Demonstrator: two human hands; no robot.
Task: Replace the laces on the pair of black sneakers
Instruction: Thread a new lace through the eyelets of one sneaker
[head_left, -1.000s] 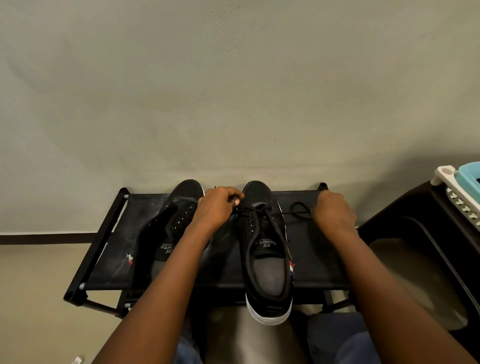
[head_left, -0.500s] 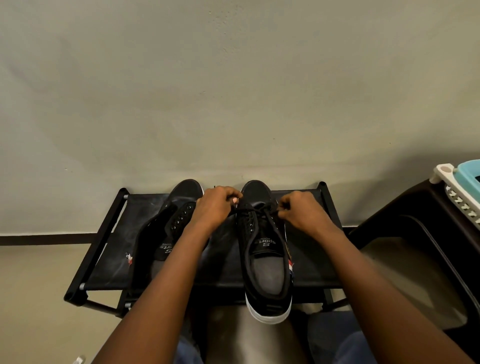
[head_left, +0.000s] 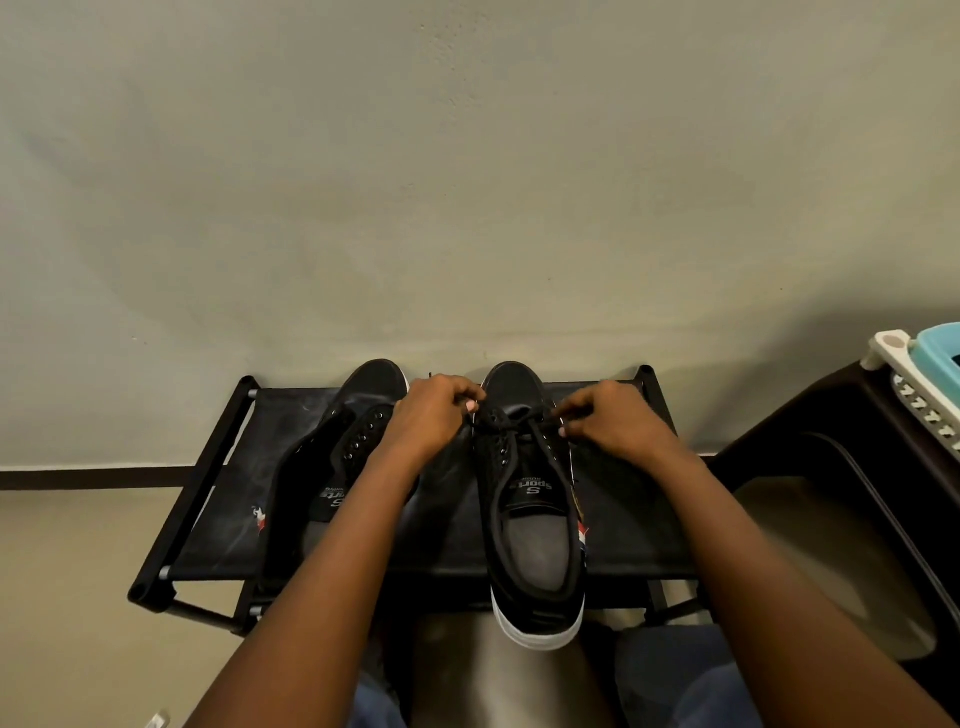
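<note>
- The black sneakers sat side by side on a low rack (head_left: 218, 467) with a black fabric shelf stretched on thin dark tubes, toes pointed at the pale, matte wall (head_left: 467, 182).
- The right sneaker (head_left: 535, 519) was soft dark canvas with a white rubber sole edge, a grey insole and a printed tongue label; its heel hung past the shelf's near edge.
- A thin black lace (head_left: 519, 426) crossed its lowest eyelets near the toe.
- We had our left hand (head_left: 436, 415) curled at the toe's left side, fingertips pinching one lace end.
- Our right hand (head_left: 608, 421) was curled at the toe's right side, thumb and finger pinching the other strand.
- The left sneaker (head_left: 332, 467) lay partly behind our left forearm; we saw round metal eyelets with no lace through them.
- At the right stood a dark, glossy plastic chair (head_left: 857, 493), and beyond it the corner of a white slotted basket (head_left: 904, 384) with a teal piece.
</note>
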